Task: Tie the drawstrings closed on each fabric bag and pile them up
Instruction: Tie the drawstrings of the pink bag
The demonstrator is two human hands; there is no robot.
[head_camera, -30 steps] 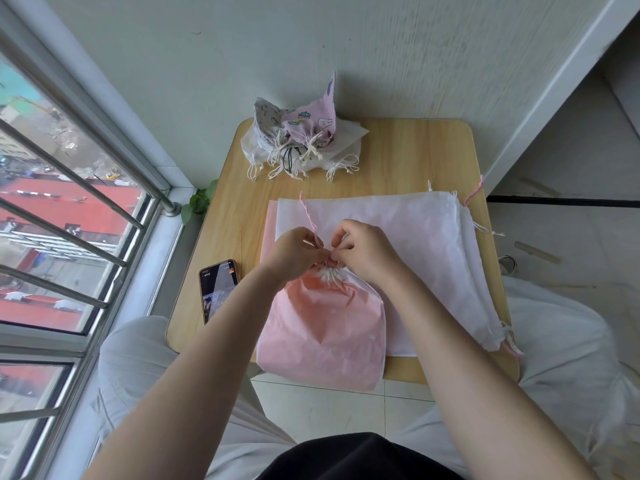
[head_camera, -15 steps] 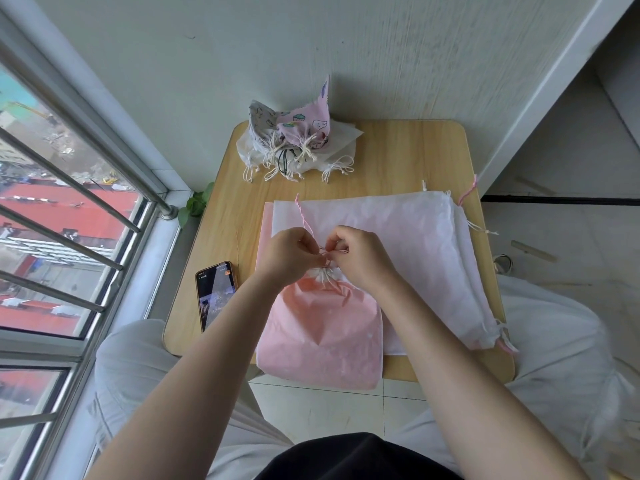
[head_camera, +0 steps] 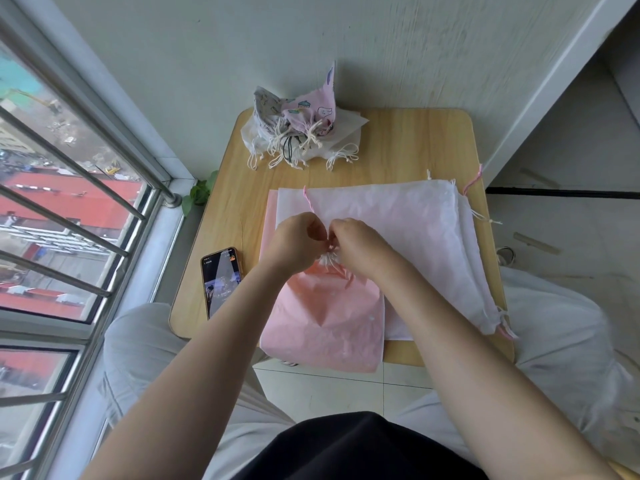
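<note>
Bare forearms, black top (head_camera: pixel 346 445), light grey trousers (head_camera: pixel 561 348).

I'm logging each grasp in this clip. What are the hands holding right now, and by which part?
Both the left hand and the right hand pinch the drawstrings at the gathered neck of the pink fabric bag.

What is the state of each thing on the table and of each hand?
pink bag: neck gathered, being tied.
left hand: pinches the drawstring.
right hand: pinches the drawstring.
white bags: flat, untied.
pile of bags: tied, heaped at the far edge.
phone: screen lit, lying flat.
</note>
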